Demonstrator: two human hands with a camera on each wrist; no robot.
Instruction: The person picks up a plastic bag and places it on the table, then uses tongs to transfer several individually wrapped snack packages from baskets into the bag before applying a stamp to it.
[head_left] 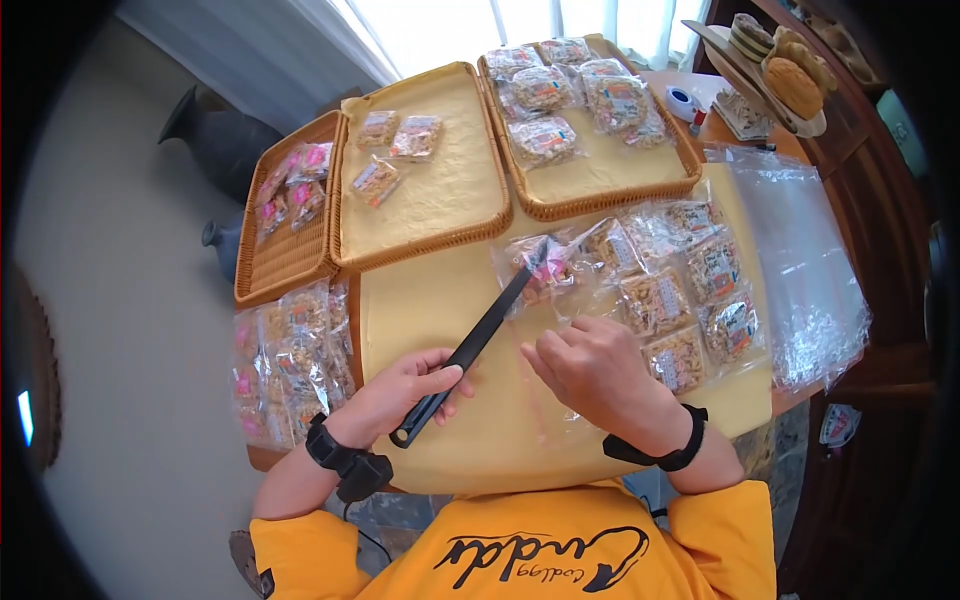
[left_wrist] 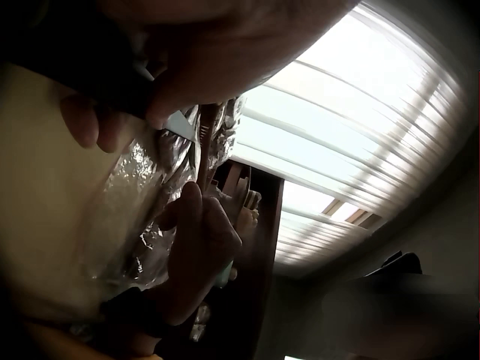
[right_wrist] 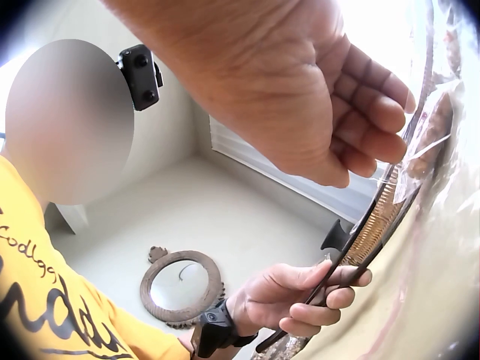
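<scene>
My left hand grips the handle of long black tongs, with the thumb laid along the top. Their far tip rests over a clear snack packet with a pink label. To the right, my right hand hovers above clear plastic at the near side of the packets, its fingers loosely curled and nothing seen between them. Several clear bags of brown crunchy snacks lie beside and beyond this hand. In the left wrist view, the right hand appears beside shiny plastic.
Three wicker trays stand behind: a small one with pink-labelled packets, a lined middle one with three packets, and a lined right one with several. Packets are stacked at left. Clear plastic bags lie at right.
</scene>
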